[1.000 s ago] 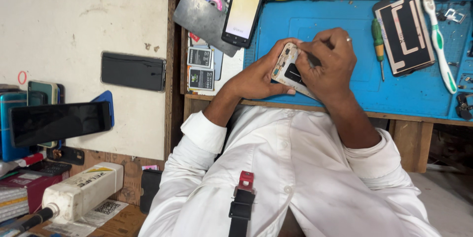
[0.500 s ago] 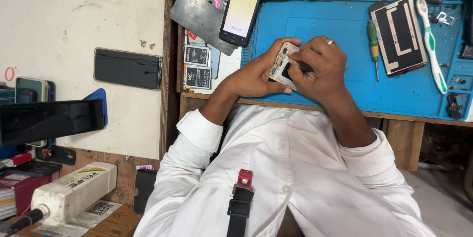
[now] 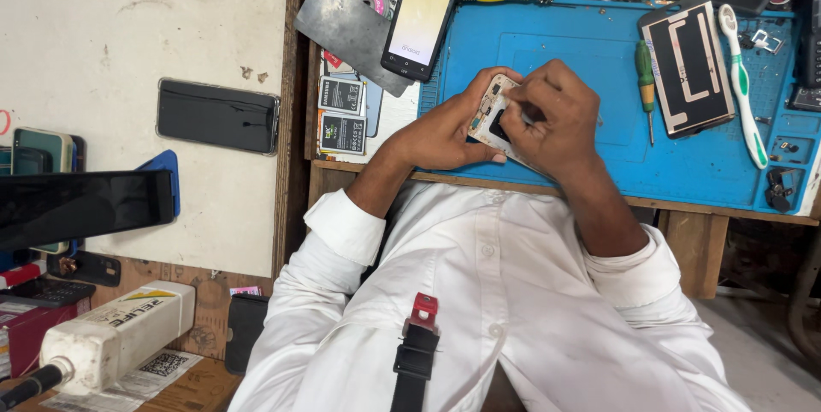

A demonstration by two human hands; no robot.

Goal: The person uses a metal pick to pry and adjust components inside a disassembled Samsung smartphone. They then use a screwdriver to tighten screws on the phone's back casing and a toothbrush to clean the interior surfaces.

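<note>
On your far left a black phone (image 3: pixel 217 116) lies flat on the pale board, well apart from the work. Two battery packs (image 3: pixel 341 114) sit just left of the blue mat (image 3: pixel 590 61). Your left hand (image 3: pixel 445 131) cradles the opened white phone (image 3: pixel 492 112), its long axis tilted far-left to near-right. Your right hand (image 3: pixel 556 117) presses down on it, fingers curled. A green screwdriver (image 3: pixel 645 78) lies to the right.
</note>
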